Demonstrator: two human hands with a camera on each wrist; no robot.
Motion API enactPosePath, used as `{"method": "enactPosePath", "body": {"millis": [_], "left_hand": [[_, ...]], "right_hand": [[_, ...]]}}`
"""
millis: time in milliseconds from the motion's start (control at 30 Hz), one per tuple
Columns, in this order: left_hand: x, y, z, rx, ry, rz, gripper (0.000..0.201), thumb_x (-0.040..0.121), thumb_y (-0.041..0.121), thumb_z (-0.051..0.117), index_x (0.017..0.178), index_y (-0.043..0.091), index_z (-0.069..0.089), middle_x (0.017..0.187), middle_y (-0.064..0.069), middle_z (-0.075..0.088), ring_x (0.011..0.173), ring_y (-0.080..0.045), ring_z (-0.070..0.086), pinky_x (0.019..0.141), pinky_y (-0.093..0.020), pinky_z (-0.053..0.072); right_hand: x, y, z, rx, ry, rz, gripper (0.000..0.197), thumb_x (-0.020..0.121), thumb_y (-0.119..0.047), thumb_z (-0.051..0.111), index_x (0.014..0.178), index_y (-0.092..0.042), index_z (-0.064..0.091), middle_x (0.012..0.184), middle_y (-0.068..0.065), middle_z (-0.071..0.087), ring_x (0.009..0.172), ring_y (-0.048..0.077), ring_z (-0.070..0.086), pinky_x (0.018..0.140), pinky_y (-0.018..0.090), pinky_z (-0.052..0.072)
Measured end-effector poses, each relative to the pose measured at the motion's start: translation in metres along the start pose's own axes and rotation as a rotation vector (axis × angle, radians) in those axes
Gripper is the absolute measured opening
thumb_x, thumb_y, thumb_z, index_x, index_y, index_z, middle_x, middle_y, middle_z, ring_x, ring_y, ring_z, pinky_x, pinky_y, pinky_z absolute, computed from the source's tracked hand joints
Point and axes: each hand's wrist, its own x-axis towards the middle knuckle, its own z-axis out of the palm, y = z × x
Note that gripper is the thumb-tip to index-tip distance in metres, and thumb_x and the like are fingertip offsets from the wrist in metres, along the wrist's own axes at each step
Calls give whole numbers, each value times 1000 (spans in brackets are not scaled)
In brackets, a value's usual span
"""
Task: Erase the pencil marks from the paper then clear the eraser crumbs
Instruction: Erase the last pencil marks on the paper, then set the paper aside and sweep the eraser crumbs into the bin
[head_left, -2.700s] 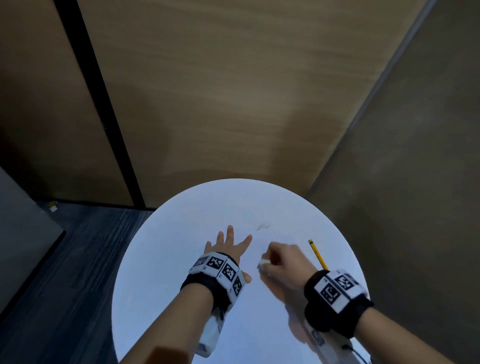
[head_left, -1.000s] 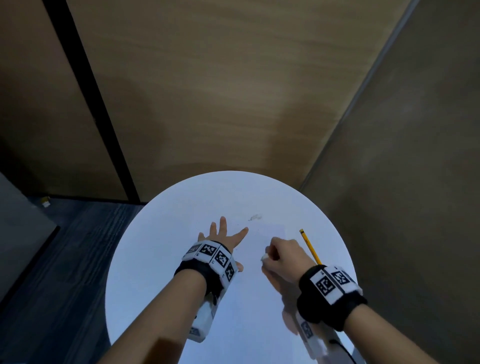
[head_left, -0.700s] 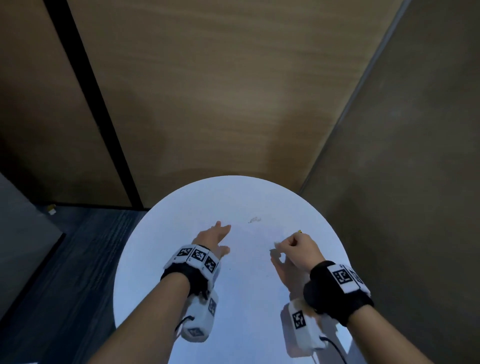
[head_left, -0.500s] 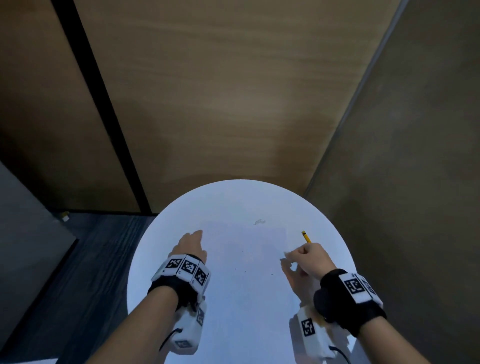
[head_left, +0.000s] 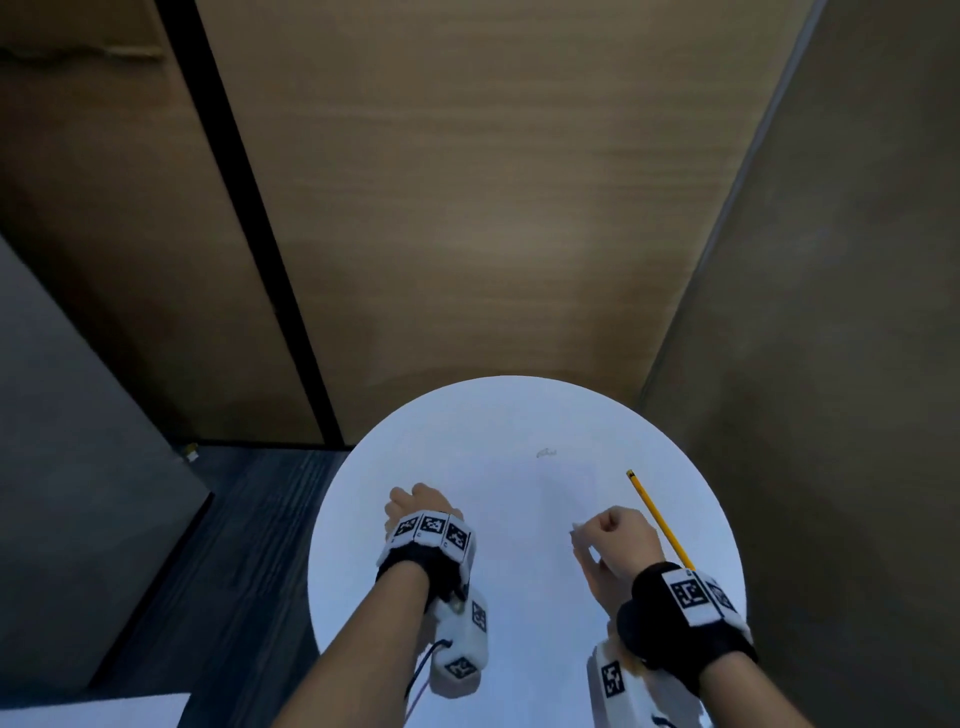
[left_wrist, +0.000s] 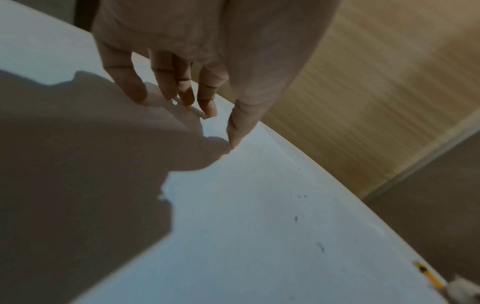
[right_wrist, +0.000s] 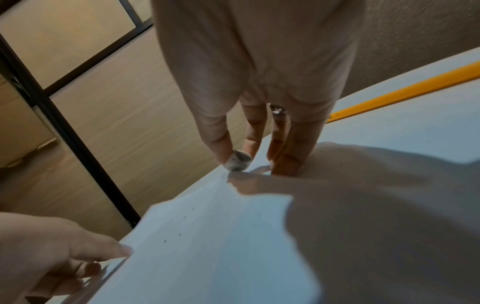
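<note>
Since half a second ago my left hand (head_left: 415, 506) has slid to the paper's (right_wrist: 207, 236) left edge, fingers straight and touching it; my right hand (head_left: 618, 535) has drawn back, pinching the grey-smudged eraser (right_wrist: 237, 160) at the paper's far edge; dark crumbs (right_wrist: 182, 226) speckle the sheet; the pencil (head_left: 657, 517) lies just right; no writing is readable on the white table (head_left: 467, 426).
</note>
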Motion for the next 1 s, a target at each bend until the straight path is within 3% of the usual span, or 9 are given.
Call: {"method": "enactPosePath", "body": {"millis": [233, 333, 400, 500, 600, 700, 800, 900, 1000], "left_hand": [[-4, 6, -25, -260, -46, 126, 38, 94, 13, 51, 130, 1, 43, 120, -11, 57, 115, -30, 55, 89, -30, 42], [-6, 8, -40, -329, 29, 242, 9, 93, 13, 52, 85, 10, 55, 87, -10, 57, 87, -31, 52, 71, -25, 38], [-7, 14, -52, -329, 62, 302, 18, 89, 10, 51, 72, 12, 46, 76, -11, 50, 74, -26, 44, 63, -25, 32], [-18, 25, -70, -311, 122, 416, 14, 87, 8, 49, 89, 4, 62, 92, -23, 62, 88, -40, 55, 71, -33, 44], [-31, 30, -90, -258, 171, 560, 14, 90, 7, 50, 91, 9, 63, 96, -19, 64, 95, -34, 57, 79, -29, 45], [-40, 34, -109, -258, 202, 651, 27, 89, 1, 47, 97, 17, 68, 100, -3, 70, 101, -22, 63, 90, -29, 49], [-48, 39, -125, -166, 233, 703, 35, 91, 3, 45, 113, 21, 66, 114, -5, 68, 112, -27, 60, 94, -37, 48], [-56, 46, -136, -94, 249, 770, 39, 91, 2, 45, 122, 18, 62, 117, -7, 67, 114, -25, 59, 95, -35, 47], [-67, 55, -143, -64, 159, 840, 45, 88, -5, 44, 126, 11, 60, 117, -6, 67, 111, -15, 61, 95, -23, 45]], "right_hand": [[-6, -7, 1, 99, -69, -1, 20, 87, -16, 62, 70, -12, 52, 74, 5, 57, 75, 21, 56, 66, 31, 48], [-11, -11, -2, 376, -2, -12, 24, 86, -18, 66, 68, -10, 53, 67, 6, 56, 72, 25, 56, 65, 35, 51], [-19, -21, -1, 733, -77, 11, 16, 86, -15, 66, 78, -2, 61, 71, 10, 60, 70, 26, 57, 58, 30, 50], [-31, -46, 2, 1093, -216, -6, 13, 86, -12, 64, 89, 1, 64, 80, 13, 67, 72, 27, 61, 59, 32, 52], [-32, -68, 3, 1234, -187, -72, 6, 89, -4, 57, 88, -1, 62, 73, 10, 67, 65, 15, 63, 57, 21, 56], [-30, -76, -1, 1121, -214, -180, 9, 90, -2, 54, 84, -4, 60, 69, 9, 59, 54, 11, 59, 55, 21, 51], [-35, -76, -12, 844, -358, -275, 13, 88, 3, 55, 84, -3, 65, 70, 10, 59, 55, 9, 59, 58, 20, 51], [-48, -85, -27, 472, -521, -410, 12, 84, -2, 64, 80, -11, 71, 73, 2, 69, 68, 6, 63, 69, 18, 51], [-53, -95, -35, 349, -500, -498, 17, 81, -5, 69, 74, -20, 74, 85, 3, 69, 81, 8, 60, 78, 22, 48]]}}
